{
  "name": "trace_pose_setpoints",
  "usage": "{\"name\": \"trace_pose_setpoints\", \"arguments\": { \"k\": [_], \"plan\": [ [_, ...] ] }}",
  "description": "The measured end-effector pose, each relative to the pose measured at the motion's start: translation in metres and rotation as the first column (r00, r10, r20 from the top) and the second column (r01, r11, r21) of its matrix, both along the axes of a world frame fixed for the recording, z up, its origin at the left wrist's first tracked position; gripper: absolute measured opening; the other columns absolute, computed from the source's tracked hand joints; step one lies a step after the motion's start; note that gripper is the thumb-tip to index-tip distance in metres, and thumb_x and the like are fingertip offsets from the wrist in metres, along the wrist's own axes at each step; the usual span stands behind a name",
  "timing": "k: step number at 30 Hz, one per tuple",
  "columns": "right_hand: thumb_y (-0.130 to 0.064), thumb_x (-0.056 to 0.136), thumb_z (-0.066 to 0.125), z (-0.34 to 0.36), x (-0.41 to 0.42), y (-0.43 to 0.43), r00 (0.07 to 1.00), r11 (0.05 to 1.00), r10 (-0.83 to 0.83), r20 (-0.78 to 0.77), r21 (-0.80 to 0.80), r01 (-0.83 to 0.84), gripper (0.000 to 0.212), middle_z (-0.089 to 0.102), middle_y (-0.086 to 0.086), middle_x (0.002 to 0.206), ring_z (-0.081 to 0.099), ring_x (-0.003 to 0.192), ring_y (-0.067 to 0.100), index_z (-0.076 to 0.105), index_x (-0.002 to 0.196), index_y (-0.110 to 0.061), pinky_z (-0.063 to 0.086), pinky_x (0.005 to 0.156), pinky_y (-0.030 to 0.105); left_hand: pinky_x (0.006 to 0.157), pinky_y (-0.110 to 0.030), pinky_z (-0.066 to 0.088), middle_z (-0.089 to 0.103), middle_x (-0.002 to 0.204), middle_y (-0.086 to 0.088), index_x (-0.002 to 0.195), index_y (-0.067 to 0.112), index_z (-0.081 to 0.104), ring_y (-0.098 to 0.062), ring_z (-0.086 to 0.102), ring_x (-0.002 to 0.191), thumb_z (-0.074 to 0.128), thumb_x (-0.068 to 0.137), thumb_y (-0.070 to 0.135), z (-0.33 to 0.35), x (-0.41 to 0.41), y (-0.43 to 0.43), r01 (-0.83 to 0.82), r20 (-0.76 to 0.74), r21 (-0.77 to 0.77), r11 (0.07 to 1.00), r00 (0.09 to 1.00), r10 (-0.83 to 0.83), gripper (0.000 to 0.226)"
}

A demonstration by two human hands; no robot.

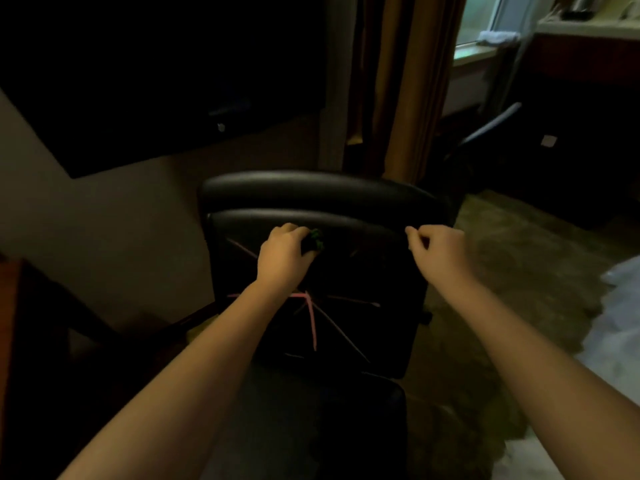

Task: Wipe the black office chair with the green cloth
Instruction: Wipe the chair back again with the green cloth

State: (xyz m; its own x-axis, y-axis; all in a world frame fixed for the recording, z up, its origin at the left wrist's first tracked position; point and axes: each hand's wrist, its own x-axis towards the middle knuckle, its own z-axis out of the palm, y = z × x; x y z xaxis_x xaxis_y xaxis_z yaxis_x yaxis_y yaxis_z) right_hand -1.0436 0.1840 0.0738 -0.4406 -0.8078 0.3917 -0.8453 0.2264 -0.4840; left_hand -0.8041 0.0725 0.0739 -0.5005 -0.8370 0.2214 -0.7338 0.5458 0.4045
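The black office chair [322, 192] stands in front of me in a dim room, its padded backrest facing me, the seat [363, 420] below. My left hand [282, 256] grips a bunched green cloth [314, 240] against the upper backrest; only a small green tuft shows past my fingers. My right hand [438, 249] is at the backrest's upper right, fingers curled, thumb and forefinger close together. Whether it pinches the chair's edge I cannot tell. Thin pink lines [311, 317] cross the lower backrest.
A dark screen or panel [156, 81] hangs on the wall at the left. Brown curtains [405, 84] and a window [485, 19] are behind the chair. White bedding [620, 341] lies at the right. A wooden edge [8, 323] shows at the far left.
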Motion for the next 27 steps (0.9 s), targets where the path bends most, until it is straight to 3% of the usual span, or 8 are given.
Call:
{"name": "trace_pose_setpoints", "arguments": {
  "k": [3,5,8,13,16,20,23,27],
  "plan": [
    [-0.036,0.098,0.05,0.04,0.018,-0.043,0.997,0.998,0.058,-0.052,0.026,-0.057,0.031,0.053,-0.006,0.067,0.05,0.059,0.013,0.058,0.072,-0.022,0.033,0.048,0.027,0.101,-0.043,0.044,0.051,0.138,-0.007,0.132,0.01,0.057,-0.027,0.045,0.125,0.065,0.091,0.028,0.034,0.016,-0.034,-0.033,0.053,-0.061,0.998,0.998,0.037,0.045],
    [-0.035,0.097,0.052,0.058,0.03,-0.071,0.991,0.995,0.09,-0.096,0.043,-0.087,0.019,0.059,-0.003,0.089,0.055,0.08,0.015,0.064,0.094,-0.02,0.041,0.059,0.028,0.106,-0.045,0.04,0.044,0.146,-0.008,0.133,0.01,0.055,-0.028,0.04,0.132,0.063,0.093,0.032,0.051,0.025,-0.058,-0.068,0.108,-0.102,0.992,0.991,0.079,0.046],
    [-0.034,0.096,0.055,0.075,0.048,-0.108,0.977,0.973,0.186,-0.101,0.16,-0.169,0.033,0.057,0.001,0.12,0.051,0.113,0.02,0.057,0.123,-0.017,0.049,0.088,0.036,0.114,-0.049,0.031,0.031,0.157,-0.008,0.131,0.01,0.052,-0.029,0.03,0.142,0.06,0.095,0.032,0.066,0.041,-0.091,-0.1,0.17,-0.107,0.989,0.979,0.117,0.042],
    [-0.035,0.096,0.054,0.079,0.07,-0.158,0.946,0.923,0.306,-0.109,0.279,-0.266,0.05,0.043,0.0,0.144,0.037,0.134,0.019,0.043,0.141,-0.016,0.038,0.107,0.039,0.118,-0.053,0.013,0.025,0.159,-0.009,0.136,0.012,0.043,-0.027,0.018,0.148,0.048,0.101,0.035,0.066,0.067,-0.137,-0.144,0.253,-0.072,0.987,0.954,0.158,0.043],
    [-0.035,0.096,0.054,0.067,0.083,-0.177,0.933,0.904,0.343,-0.107,0.307,-0.297,0.056,0.035,0.001,0.152,0.028,0.141,0.019,0.037,0.146,-0.015,0.031,0.114,0.04,0.119,-0.055,0.012,0.032,0.154,-0.01,0.134,0.011,0.042,-0.028,0.021,0.147,0.047,0.101,0.034,0.049,0.087,-0.149,-0.167,0.323,-0.058,0.984,0.93,0.177,0.041],
    [-0.036,0.096,0.055,0.042,0.092,-0.178,0.924,0.902,0.359,-0.131,0.302,-0.307,0.064,0.03,0.003,0.155,0.025,0.144,0.02,0.031,0.15,-0.014,0.022,0.118,0.037,0.116,-0.051,0.02,0.025,0.157,-0.012,0.139,0.011,0.04,-0.03,0.022,0.145,0.049,0.098,0.035,0.031,0.097,-0.147,-0.113,0.43,-0.144,0.983,0.887,0.165,0.048],
    [-0.041,0.094,0.056,0.041,0.087,-0.178,0.929,0.935,0.319,-0.189,0.223,-0.276,0.064,0.038,0.004,0.148,0.037,0.135,0.024,0.035,0.148,-0.014,0.029,0.115,0.038,0.104,-0.049,0.033,0.045,0.14,-0.01,0.131,0.013,0.044,-0.032,0.044,0.127,0.047,0.098,0.042,0.046,0.093,-0.15,-0.148,0.348,-0.161,0.976,0.917,0.196,0.043],
    [-0.044,0.092,0.057,0.042,0.088,-0.18,0.927,0.927,0.313,-0.207,0.277,-0.252,0.067,0.035,0.004,0.143,0.037,0.131,0.024,0.034,0.148,-0.014,0.036,0.109,0.039,0.1,-0.048,0.034,0.047,0.134,-0.008,0.13,0.014,0.045,-0.03,0.048,0.121,0.046,0.097,0.042,0.053,0.094,-0.153,-0.146,0.344,-0.114,0.983,0.922,0.177,0.043]
  ]
}}
